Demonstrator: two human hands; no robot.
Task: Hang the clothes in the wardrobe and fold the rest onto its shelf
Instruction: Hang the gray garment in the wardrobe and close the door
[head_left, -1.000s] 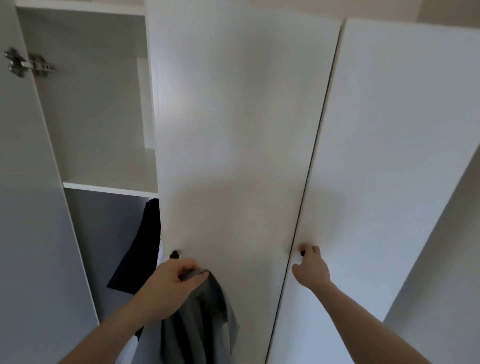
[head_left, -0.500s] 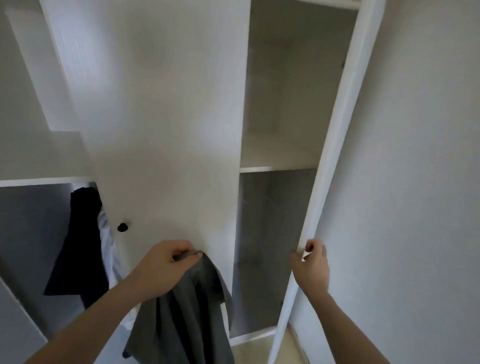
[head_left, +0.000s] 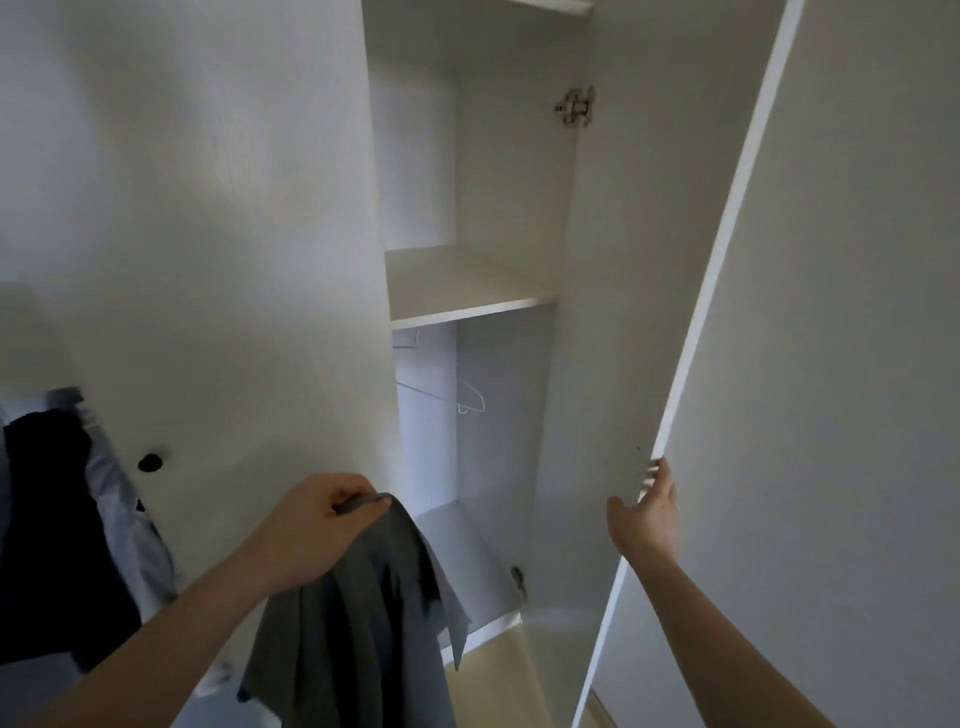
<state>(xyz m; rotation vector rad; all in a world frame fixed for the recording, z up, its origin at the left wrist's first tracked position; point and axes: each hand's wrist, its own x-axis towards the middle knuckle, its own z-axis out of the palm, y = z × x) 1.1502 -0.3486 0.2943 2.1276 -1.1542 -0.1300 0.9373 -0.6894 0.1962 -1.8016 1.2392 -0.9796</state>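
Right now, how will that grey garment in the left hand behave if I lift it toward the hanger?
Probably floppy: the grey garment hangs in loose folds below the left hand. Likely light, since one pinch holds it. It may sag off the white hanger.

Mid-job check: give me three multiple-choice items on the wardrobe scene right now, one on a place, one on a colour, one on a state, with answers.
1. Where is the empty hanger?
A. below the shelf
B. on the shelf
C. on the floor

2. What colour is the garment in the left hand?
A. red
B. grey
C. yellow

3. How is the right door?
A. shut
B. swung open
C. missing

Answers: 1 A, it hangs in the lower compartment; 2 B, grey cloth drapes from the fist; 3 B, the right hand touches its edge, interior exposed.
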